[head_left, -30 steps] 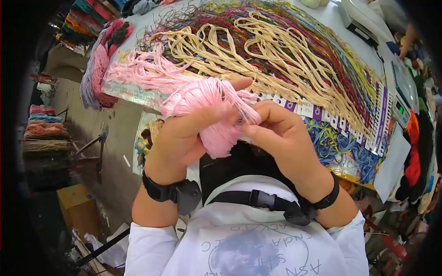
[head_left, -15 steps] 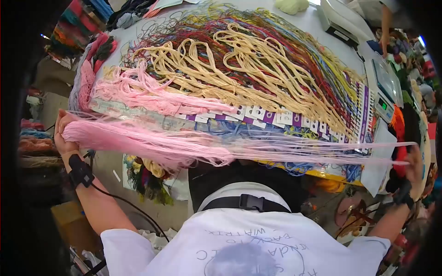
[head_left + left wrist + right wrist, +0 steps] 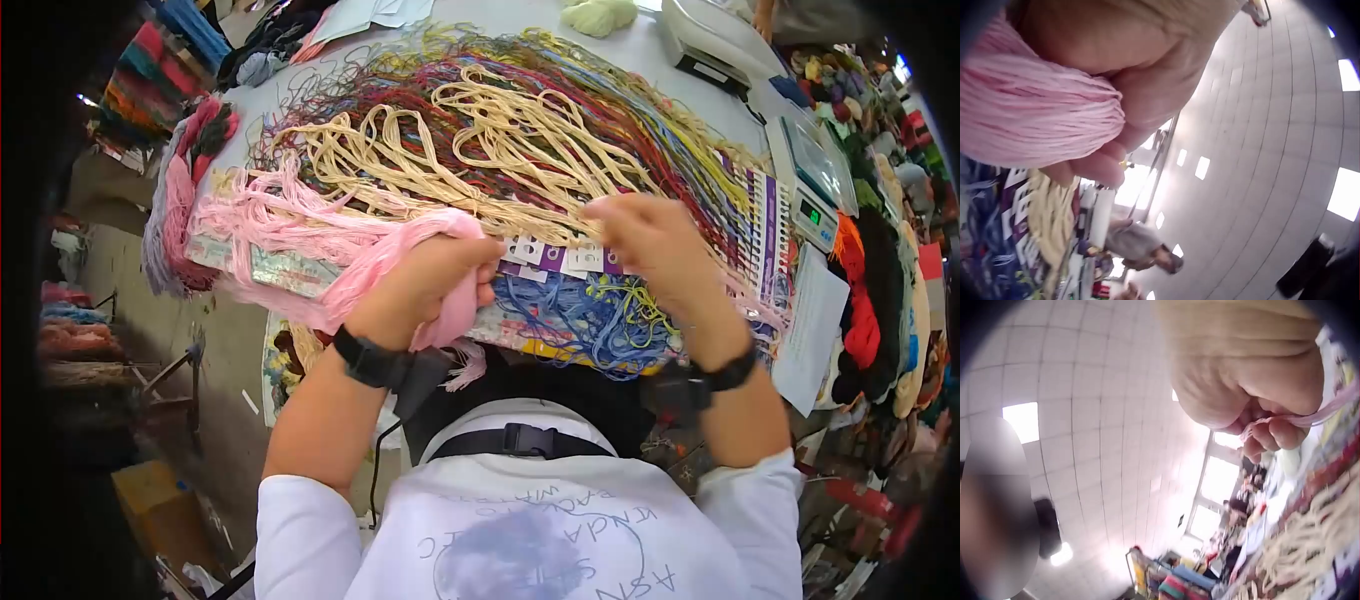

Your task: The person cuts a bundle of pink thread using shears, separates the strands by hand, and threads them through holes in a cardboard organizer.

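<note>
My left hand (image 3: 428, 285) grips a thick skein of pink thread (image 3: 375, 275), which loops over the hand and hangs below it. From the left wrist, the fingers of the hand (image 3: 1154, 75) curl round the rounded end of the pink skein (image 3: 1041, 109). My right hand (image 3: 665, 250) is raised over the front of the table, apart from the left. In the right wrist view the curled fingers of this hand (image 3: 1247, 381) hold a few thin pink strands (image 3: 1319, 417), which run off to the right; the head view shows strands (image 3: 745, 298) trailing beside it.
Cream thread loops (image 3: 400, 165) lie over dark multicoloured threads (image 3: 640, 130). Purple-and-white cards (image 3: 765, 225) line the right and front. Blue tangled threads (image 3: 570, 325) are near the front edge. A scale (image 3: 815, 215) and a white paper (image 3: 808, 335) are at the right.
Both hands were close together, then spread wide with pink strands stretched between them. Now they are back near the middle, the left higher and round the skein, the right over the table.
</note>
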